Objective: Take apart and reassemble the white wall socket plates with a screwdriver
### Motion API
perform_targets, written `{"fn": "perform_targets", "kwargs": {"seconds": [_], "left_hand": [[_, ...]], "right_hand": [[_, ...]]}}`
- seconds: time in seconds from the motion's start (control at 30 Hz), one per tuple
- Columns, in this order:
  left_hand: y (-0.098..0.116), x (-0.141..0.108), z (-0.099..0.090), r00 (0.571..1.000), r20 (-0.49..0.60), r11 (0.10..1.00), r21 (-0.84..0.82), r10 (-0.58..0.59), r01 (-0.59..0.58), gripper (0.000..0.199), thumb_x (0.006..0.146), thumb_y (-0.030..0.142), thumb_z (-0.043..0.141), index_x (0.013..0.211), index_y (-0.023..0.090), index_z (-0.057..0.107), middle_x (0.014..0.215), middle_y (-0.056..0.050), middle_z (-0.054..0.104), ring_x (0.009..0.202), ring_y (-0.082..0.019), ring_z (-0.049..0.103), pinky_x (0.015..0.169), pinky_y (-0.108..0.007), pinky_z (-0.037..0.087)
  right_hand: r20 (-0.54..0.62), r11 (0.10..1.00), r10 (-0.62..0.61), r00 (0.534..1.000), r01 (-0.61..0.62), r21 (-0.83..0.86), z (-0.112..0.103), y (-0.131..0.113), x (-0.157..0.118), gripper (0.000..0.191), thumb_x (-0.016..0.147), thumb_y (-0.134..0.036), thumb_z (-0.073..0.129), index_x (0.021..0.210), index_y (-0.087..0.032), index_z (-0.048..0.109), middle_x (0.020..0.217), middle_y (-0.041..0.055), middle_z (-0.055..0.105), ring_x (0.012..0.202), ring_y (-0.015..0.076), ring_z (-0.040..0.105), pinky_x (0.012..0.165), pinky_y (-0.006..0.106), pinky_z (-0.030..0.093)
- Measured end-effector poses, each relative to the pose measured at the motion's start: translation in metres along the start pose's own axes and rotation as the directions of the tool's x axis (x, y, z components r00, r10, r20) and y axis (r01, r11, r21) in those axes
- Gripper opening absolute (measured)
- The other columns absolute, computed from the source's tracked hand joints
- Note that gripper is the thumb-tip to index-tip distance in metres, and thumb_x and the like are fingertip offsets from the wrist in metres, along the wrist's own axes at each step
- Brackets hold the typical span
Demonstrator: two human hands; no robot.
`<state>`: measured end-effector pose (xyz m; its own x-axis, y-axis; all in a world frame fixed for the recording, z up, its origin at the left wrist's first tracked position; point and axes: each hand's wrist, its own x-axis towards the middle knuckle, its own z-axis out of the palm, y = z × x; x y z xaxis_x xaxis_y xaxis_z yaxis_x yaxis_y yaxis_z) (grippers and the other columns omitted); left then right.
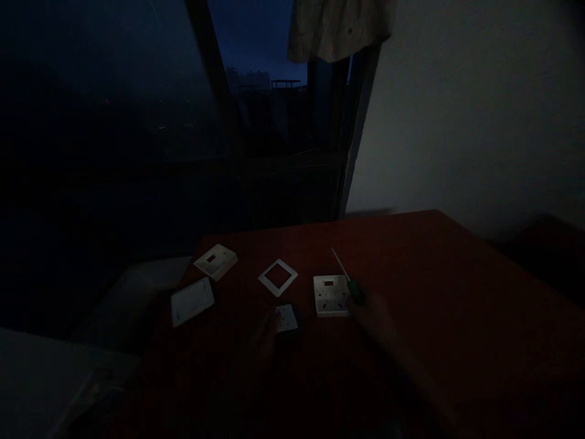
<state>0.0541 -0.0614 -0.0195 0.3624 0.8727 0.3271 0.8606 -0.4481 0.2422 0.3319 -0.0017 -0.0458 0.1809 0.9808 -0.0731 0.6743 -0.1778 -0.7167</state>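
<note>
My right hand is closed on the green handle of a screwdriver, whose thin shaft points up and to the left. Just under and beside it, a white square back box with a rectangular opening lies on the table. My left hand is dim and grips the left edge of a small white socket plate with small holes. Beyond that plate, a white square frame lies flat.
At the left end of the reddish table are a second white box and a white rectangular panel. A dark window stands behind, with a cloth hanging above. A pale wall rises at the right.
</note>
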Motion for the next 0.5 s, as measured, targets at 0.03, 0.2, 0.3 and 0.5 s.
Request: {"fn": "perform_targets", "kwargs": {"seconds": [0.03,0.2,0.3,0.5], "left_hand": [[0.002,-0.001,0.002,1.0,0.005,1.0,0.002,0.01,-0.01,0.024,0.094,0.033,0.053,0.115,0.022,0.059,0.122,-0.008,0.057,0.101,-0.02,0.06,0.086,-0.039,0.052],[0.007,-0.006,0.004,0.998,0.03,0.998,0.011,0.059,-0.06,0.029,0.093,0.032,0.055,0.118,0.018,0.056,0.121,-0.009,0.057,0.1,-0.021,0.06,0.085,-0.041,0.053],[0.008,-0.007,0.004,0.997,0.036,0.997,0.019,0.074,-0.074,0.029,0.093,0.033,0.054,0.12,0.021,0.056,0.128,-0.009,0.054,0.107,-0.023,0.058,0.09,-0.043,0.05],[0.012,0.01,0.004,0.999,0.022,0.999,0.031,0.032,-0.033,0.059,0.085,0.024,0.06,0.14,0.024,0.039,0.149,-0.009,0.034,0.133,-0.033,0.036,0.106,-0.05,0.039]], "right_hand": [[-0.009,1.0,0.0,1.0,0.0,0.0,-0.002,0.003,0.0,0.039,0.075,-0.028,0.054,0.111,-0.016,0.065,0.085,0.007,0.073,0.073,0.0212,0.066,0.062,0.026,0.045],[-0.045,0.999,-0.021,0.999,0.023,0.036,-0.006,0.001,-0.001,0.039,0.075,-0.035,0.051,0.102,-0.011,0.066,0.078,0.0084,0.071,0.067,0.0217,0.064,0.059,0.027,0.044],[-0.058,0.995,-0.049,0.997,0.054,0.083,-0.007,-0.005,-0.001,0.04,0.076,-0.037,0.049,0.101,-0.011,0.066,0.079,0.0078,0.07,0.067,0.0206,0.063,0.059,0.027,0.045],[-0.076,0.979,-0.093,0.993,0.106,0.176,-0.007,-0.021,-0.004,0.035,0.074,-0.037,0.054,0.097,-0.014,0.066,0.076,0.0048,0.069,0.065,0.0186,0.061,0.058,0.025,0.045]]}}
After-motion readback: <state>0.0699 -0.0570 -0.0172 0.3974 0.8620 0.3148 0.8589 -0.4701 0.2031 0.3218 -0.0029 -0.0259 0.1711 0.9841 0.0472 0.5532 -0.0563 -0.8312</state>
